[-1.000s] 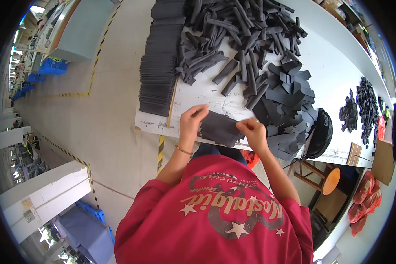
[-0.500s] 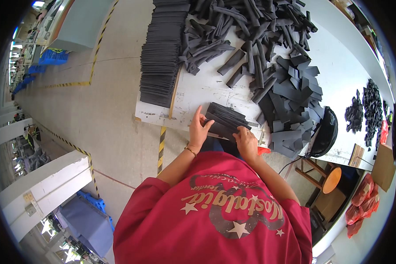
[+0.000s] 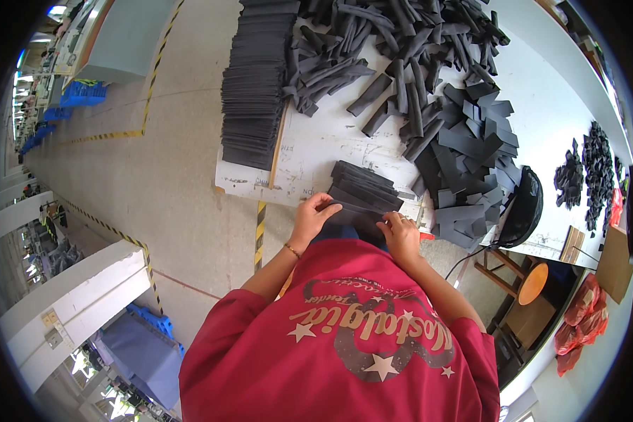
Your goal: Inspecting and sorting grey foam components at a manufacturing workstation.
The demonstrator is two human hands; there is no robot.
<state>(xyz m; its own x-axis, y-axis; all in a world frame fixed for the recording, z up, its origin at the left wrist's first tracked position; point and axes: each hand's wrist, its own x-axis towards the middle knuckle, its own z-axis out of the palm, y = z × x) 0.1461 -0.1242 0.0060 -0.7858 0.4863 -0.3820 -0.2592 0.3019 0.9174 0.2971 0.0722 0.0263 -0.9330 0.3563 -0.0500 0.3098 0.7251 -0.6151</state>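
Observation:
At the near table edge I hold a black flat piece of sheet material between both hands. My left hand pinches its left end, thumb lying along the top. Closed on the right end is my right hand, its fingers bent over the border. Just beyond the piece rests a small stack of similar black pieces, overlapping like shingles. Whether the held piece is cloth or foam I cannot make out.
A long, neat row of black folded pieces runs along the table's left side, beside a wooden strip. Rolled black pieces pile up at the back; loose flat ones lie to the right. A black bag and wooden stool stand farther right.
My left hand has come down a little toward me, and its raised index finger is now bent onto the piece. The right hand has shifted slightly nearer. More of the piece's flat face shows.

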